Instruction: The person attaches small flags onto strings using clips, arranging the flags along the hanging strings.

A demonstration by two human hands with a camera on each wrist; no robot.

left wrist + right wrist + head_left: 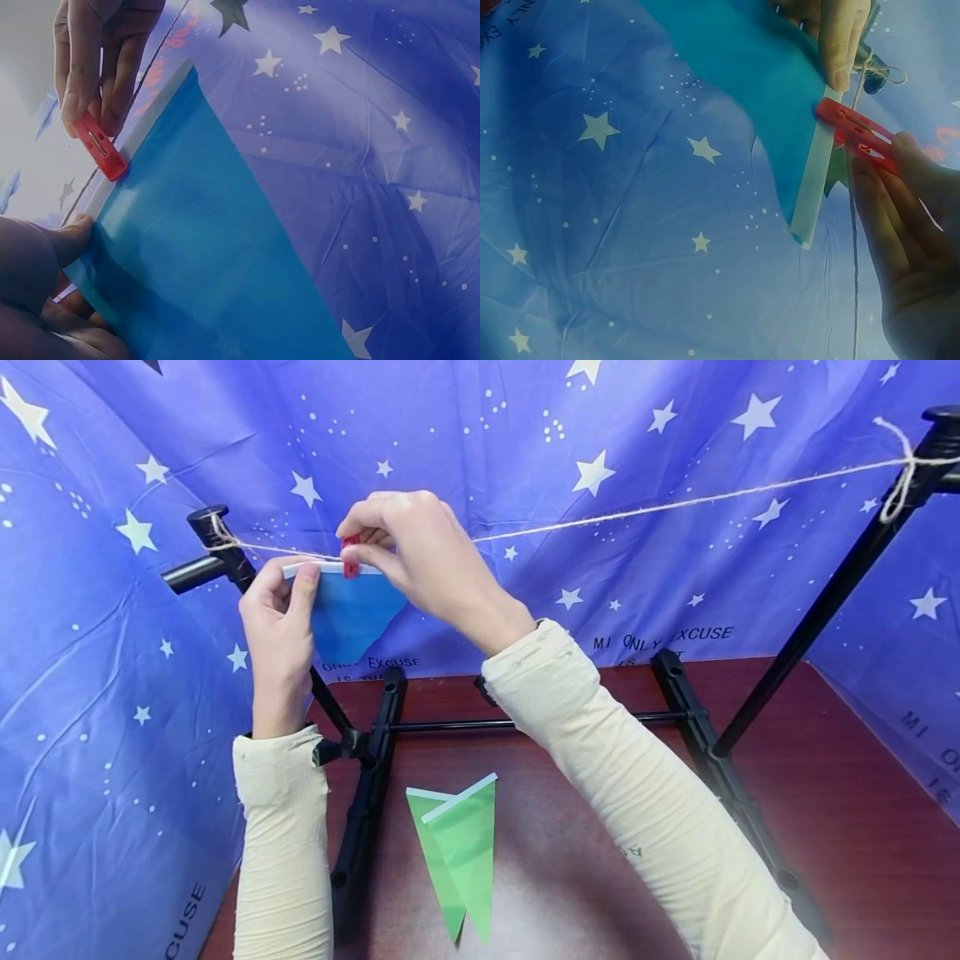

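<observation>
A blue triangular pennant [352,614] with a white top band hangs beside the string [675,503] near its left end. My left hand [279,627] pinches the band's left corner between thumb and fingers. My right hand [420,556] pinches a red clothespin [350,560] by its upper end. In the left wrist view, the tip of the red clothespin [101,150] sits over the white band. The right wrist view shows the clothespin [855,131] across both the band's edge and the string. Part of the pennant's right side is behind my right hand in the head view.
Two green pennants [472,852] lie overlapped on the dark red table [585,877]. A black frame stands around them, its right post [817,602] tied to the string. The left post [225,547] holds the other end. A blue star-printed cloth [480,435] hangs behind.
</observation>
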